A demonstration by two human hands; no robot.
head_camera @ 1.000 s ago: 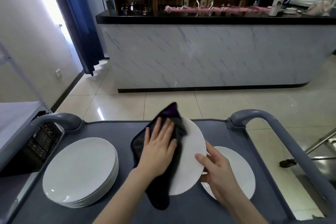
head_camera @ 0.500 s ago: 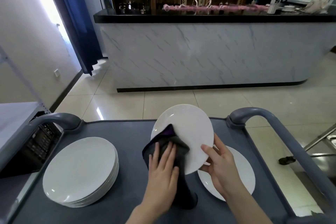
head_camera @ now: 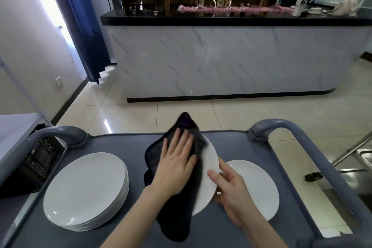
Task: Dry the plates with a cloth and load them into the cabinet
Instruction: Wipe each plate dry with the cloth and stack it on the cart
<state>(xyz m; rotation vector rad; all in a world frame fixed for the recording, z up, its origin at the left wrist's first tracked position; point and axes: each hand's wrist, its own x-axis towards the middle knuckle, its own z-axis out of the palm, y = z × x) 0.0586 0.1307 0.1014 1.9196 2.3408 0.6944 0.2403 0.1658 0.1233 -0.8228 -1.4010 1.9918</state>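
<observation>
while right hand (head_camera: 231, 191) grips the tilted plate (head_camera: 210, 169), flat left hand (head_camera: 175, 165) presses cloth (head_camera: 177, 221) against it.

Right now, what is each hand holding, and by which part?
The right hand grips the tilted plate by its right rim; the left hand presses a dark cloth flat against it.

Three lots of plates on one grey cart (head_camera: 124, 143): one tilted plate (head_camera: 211, 165), one lone plate (head_camera: 259, 185) flat just right of it, and one stack (head_camera: 84, 189) well to its left (its rims blur, so that number cannot be told). One dark cloth (head_camera: 177, 219) lies over the tilted plate. Two hands: left hand (head_camera: 175, 169) on its covered face, right hand (head_camera: 231, 189) at its right rim. Two cart handles beyond it: left handle (head_camera: 58, 132), right handle (head_camera: 281, 125).
</observation>
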